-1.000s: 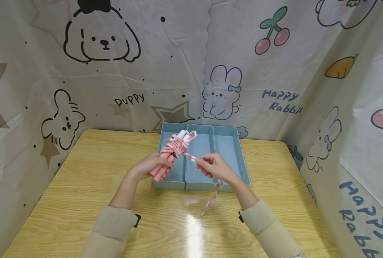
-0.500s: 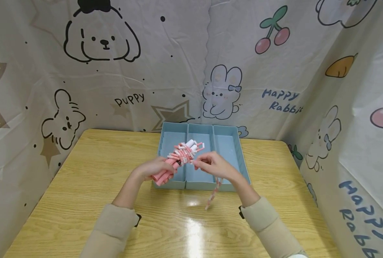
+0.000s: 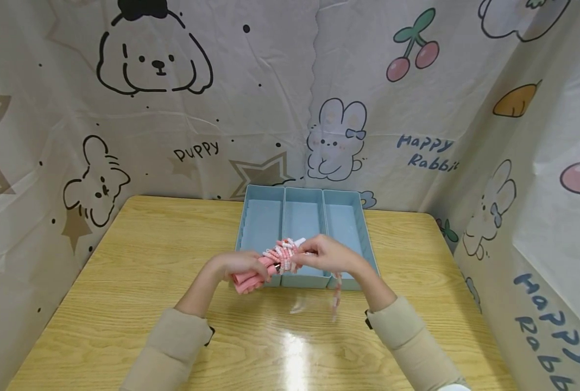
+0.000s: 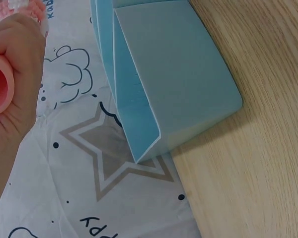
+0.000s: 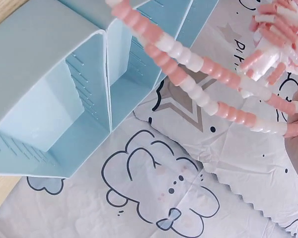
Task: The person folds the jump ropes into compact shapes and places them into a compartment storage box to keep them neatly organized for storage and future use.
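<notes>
A pink-and-white beaded jump rope [image 3: 281, 254] is wound in several turns around its two pink handles. My left hand [image 3: 243, 264] grips the handles; in the left wrist view a hollow pink handle end [image 4: 8, 84] sticks out of that fist. Close against the coil's right side, my right hand [image 3: 329, 254] pinches the beaded cord and covers part of the white handle tips. From it a loose doubled length of cord [image 3: 338, 293] hangs toward the table. Two beaded strands [image 5: 208, 67] stretch across the right wrist view from the hand at its edge.
Behind and beneath the hands stands a light blue tray [image 3: 325, 212] with three compartments, on a wooden table [image 3: 172, 233]. A white cloth with cartoon drawings [image 3: 270, 108] hangs at the back and sides. Both wrists wear dark straps below beige sleeves [image 3: 175, 331].
The handle bundle has come down and nearer, turning flatter. My right hand has gone from pulling the cord out sideways to lying against the coil, and the hanging cord has swung right.
</notes>
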The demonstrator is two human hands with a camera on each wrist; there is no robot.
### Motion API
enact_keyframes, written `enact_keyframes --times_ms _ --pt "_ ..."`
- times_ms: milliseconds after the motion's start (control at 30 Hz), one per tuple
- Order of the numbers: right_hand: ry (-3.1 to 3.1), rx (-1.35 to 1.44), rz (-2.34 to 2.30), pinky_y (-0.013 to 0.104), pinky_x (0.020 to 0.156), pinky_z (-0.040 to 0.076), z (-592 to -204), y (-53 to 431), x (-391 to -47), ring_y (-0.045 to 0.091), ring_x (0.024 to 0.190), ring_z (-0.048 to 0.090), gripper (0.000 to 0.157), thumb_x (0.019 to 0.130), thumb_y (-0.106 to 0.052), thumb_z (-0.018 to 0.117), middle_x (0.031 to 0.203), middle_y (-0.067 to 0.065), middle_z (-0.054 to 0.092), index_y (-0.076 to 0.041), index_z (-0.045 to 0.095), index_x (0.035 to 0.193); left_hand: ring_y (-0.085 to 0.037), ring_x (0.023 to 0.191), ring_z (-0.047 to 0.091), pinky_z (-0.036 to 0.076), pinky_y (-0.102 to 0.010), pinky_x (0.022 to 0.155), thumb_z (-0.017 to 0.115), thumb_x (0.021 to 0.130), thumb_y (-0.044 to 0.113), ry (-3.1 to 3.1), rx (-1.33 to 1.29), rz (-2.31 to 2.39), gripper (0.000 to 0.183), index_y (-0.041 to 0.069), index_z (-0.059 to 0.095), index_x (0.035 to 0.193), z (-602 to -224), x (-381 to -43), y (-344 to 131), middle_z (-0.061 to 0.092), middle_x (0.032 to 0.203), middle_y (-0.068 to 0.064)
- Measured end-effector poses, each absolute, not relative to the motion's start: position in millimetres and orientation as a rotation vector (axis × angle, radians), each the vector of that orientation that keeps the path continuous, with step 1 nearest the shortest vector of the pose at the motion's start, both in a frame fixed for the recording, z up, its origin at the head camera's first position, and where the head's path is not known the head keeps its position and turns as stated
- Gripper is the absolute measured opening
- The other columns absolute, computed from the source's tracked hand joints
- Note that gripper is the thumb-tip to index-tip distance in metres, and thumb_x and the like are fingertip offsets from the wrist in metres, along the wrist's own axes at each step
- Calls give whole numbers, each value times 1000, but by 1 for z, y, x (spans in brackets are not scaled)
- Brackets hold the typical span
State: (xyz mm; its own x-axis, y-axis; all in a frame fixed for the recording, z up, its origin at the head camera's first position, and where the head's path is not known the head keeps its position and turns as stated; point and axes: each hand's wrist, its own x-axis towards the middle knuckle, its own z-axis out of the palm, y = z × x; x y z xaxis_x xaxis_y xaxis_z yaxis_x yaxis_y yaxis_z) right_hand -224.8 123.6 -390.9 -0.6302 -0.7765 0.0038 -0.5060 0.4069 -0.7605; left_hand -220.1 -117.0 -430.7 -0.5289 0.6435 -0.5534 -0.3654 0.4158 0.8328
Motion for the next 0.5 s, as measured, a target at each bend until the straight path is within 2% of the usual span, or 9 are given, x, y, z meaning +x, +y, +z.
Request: enact_keyframes --times_ms 133,333,500 --pt "2318 -1172 -989 19 49 30 -389 123 -226 3 47 27 20 91 -21 57 57 -7 43 -10 67 78 -12 42 46 40 -22 39 58 76 9 1687 234 1233 10 1 54 76 -430 -219 -116 52 56 -6" --pt "2291 -1225 -980 19 49 38 -387 120 -228 4 49 41 13 88 -19 61 67 0 61 -10 66 80 -13 41 46 41 -24 39 56 77 8 1639 276 1120 8 0 55 79 -429 -219 -115 52 57 -7" --pt "2268 -1282 -1003 19 50 39 -387 116 -231 6 51 46 10 84 -19 65 71 -3 64 -9 67 81 -13 42 46 42 -24 41 56 77 9 1586 326 1073 7 3 57 79 -427 -219 -112 52 58 -5"
